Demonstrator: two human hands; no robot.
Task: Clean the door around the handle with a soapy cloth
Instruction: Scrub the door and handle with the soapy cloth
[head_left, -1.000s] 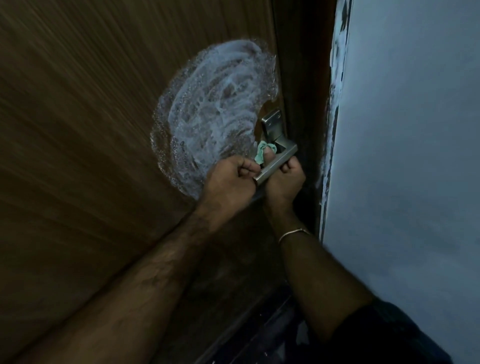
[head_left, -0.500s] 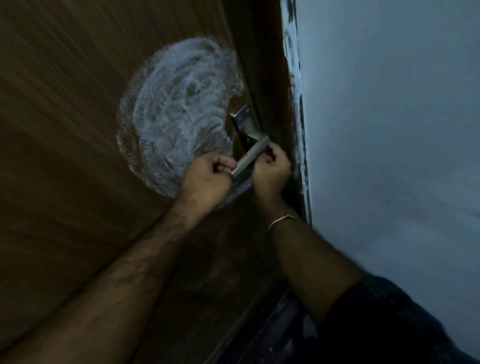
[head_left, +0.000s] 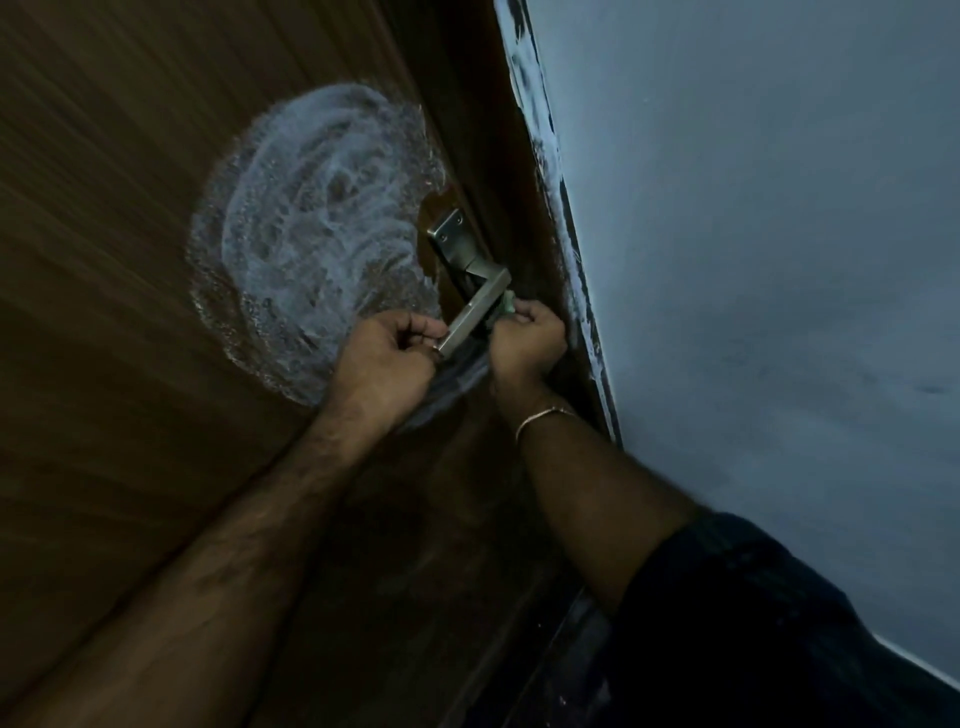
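Right hand (head_left: 527, 345): fingers curled tight round a pale green soapy cloth (head_left: 508, 302), only a scrap showing just right of the brushed-metal lever door handle (head_left: 475, 314). Left hand (head_left: 387, 358): fingers curled, pinching at the lever's near free end; cannot tell if cloth is in that fist too.

Change: a second ago the cloth poked out left of the lever, by the left hand; half a second ago it was hidden. It has been pulled through behind the lever to the right. I read that as wiping the strip under the handle.

Brown wooden door (head_left: 130, 312): the white circular soap lather patch (head_left: 311, 239) left of the handle looks unchanged. Blue-grey wall (head_left: 753, 260) at right.
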